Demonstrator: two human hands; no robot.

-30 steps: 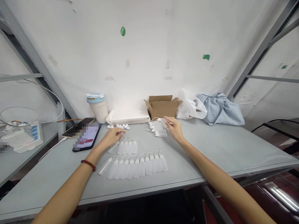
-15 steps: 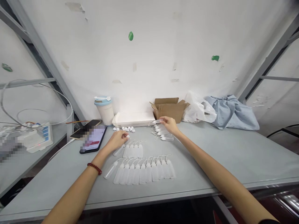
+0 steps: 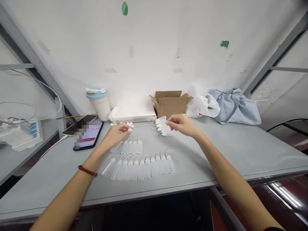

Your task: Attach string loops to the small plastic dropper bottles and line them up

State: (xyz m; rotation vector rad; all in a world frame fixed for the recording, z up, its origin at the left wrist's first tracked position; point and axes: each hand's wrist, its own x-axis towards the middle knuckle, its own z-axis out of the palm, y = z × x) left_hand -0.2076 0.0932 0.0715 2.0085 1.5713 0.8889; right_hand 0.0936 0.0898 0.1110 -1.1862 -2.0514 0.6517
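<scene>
Small translucent squeeze bottles with thin tubes lie in a long row (image 3: 141, 166) and a short row (image 3: 131, 147) on the grey table (image 3: 240, 150). My left hand (image 3: 117, 133) is above the short row, its fingers pinched on a small white cap (image 3: 130, 129). A pile of loose white caps (image 3: 125, 124) lies just beyond it. My right hand (image 3: 181, 124) is raised over a heap of bottles (image 3: 161, 127) and is closed on one small bottle (image 3: 166, 122) lifted from that heap.
A lidded cup (image 3: 98, 103), a stack of white trays (image 3: 133, 114), an open cardboard box (image 3: 170, 103), a white plastic bag (image 3: 201, 103) and blue cloth (image 3: 234, 106) line the wall. Two phones (image 3: 86, 134) lie at the left. A side shelf holds a white device (image 3: 19, 134).
My right hand has lifted off the bottle heap with a bottle and come nearer. My left hand has risen slightly with the white cap in its fingertips.
</scene>
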